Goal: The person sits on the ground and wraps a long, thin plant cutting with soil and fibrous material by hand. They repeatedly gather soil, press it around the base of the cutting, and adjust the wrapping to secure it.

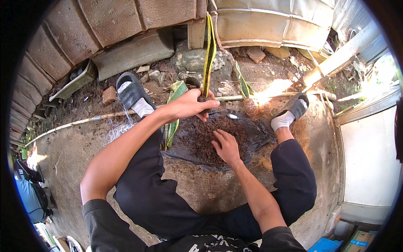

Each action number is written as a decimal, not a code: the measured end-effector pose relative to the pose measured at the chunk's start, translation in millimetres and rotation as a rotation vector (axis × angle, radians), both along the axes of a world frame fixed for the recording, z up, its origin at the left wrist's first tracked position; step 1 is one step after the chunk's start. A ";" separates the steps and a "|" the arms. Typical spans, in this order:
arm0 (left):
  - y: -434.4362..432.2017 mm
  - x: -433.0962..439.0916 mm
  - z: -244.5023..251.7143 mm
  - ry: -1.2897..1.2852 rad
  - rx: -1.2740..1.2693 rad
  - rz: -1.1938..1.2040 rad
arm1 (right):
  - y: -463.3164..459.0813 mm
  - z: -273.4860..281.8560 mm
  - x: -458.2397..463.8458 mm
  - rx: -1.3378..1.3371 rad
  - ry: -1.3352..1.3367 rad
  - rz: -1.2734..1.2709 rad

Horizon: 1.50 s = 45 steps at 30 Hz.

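Note:
My left hand point(193, 102) grips the base of an upright snake plant leaf point(208, 60), where a dark clump of soil point(203, 99) shows between thumb and fingers. Below it, my right hand point(227, 148) rests with fingers apart on a heap of loose brown soil point(201, 141). The heap lies on a black plastic sheet point(258, 134) between my feet. A small white object point(233, 116) sits at the far side of the heap. Beside my left forearm are more snake plant leaves point(172, 130), partly hidden by the arm.
Tangled white string point(115, 130) lies by my left foot. Near my right foot are a string-wrapped ball point(251, 106) with a snake plant leaf and loose brown fibre point(267, 157). A thin pole point(78, 121) borders the concrete floor point(201, 189). A brick piece point(109, 95) lies beyond.

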<state>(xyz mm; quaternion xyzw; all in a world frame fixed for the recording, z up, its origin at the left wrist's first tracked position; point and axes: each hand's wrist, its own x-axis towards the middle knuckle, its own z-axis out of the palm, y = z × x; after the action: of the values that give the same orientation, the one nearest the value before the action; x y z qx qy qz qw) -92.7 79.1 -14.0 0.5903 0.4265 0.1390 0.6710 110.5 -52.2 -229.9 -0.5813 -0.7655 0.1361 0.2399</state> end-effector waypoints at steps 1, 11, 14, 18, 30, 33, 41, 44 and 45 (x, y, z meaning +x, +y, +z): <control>0.1 -0.3 0.7 -0.011 0.009 0.003 | 4.3 2.1 0.3 -0.007 0.050 -0.093; 2.8 -2.4 3.5 -0.042 0.009 0.003 | 39.0 25.5 -1.6 -0.490 -0.077 -0.075; 3.4 -1.5 2.6 -0.039 0.009 -0.005 | 44.6 22.5 -2.4 -0.572 -0.131 -0.074; 2.7 -3.4 3.0 -0.033 0.003 -0.002 | 48.9 29.4 0.4 -0.597 -0.102 -0.080; 2.8 -4.6 8.5 -0.050 0.030 0.029 | 73.7 20.9 30.4 -0.911 0.735 -0.196; 3.7 -7.6 6.2 -0.060 0.039 0.037 | 82.7 40.2 31.3 -1.071 0.766 -0.136; 3.7 -7.3 9.9 -0.088 0.033 0.044 | 93.7 77.0 27.1 -1.166 0.548 -0.131; 4.7 -9.9 6.4 -0.114 0.052 0.056 | 88.0 63.9 30.9 -1.160 0.400 -0.100; 3.8 -10.2 6.5 -0.114 0.055 0.061 | 86.2 61.3 31.5 -1.177 0.363 -0.084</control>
<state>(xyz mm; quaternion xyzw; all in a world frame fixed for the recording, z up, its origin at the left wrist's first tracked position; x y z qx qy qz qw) -102.9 82.9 -7.5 0.5863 0.4016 0.2042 0.6733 142.0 34.1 -168.6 -0.6132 -0.4854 0.6231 0.0104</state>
